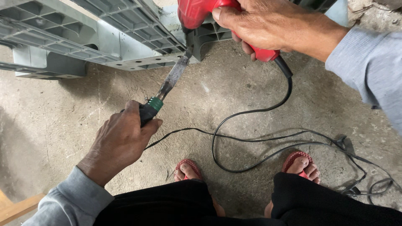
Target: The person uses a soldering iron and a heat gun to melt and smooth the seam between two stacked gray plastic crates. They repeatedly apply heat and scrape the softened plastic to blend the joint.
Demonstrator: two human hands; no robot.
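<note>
A person squats over a bare concrete floor (251,104), the right hand (268,25) clamped around the grip of a red corded power tool (197,12) whose nose points down at the edge of a grey plastic pallet (113,37). The left hand (121,138) is closed tight on the black, green-collared handle of a soldering-type iron (167,83), its flat, scorched blade angled up so the tip sits just under the red tool's nose, at the pallet's ribbed corner. Whether the blade actually touches the plastic cannot be made out. Black cords (251,142) loop loosely across the floor between the tools and the person's red sandals (190,167). Judging by how things lie, the work on the pallet corner looks to be under way rather than finished: both tools are held at one spot, and no clear sign of a completed repair or join shows on the grey plastic around it.
</note>
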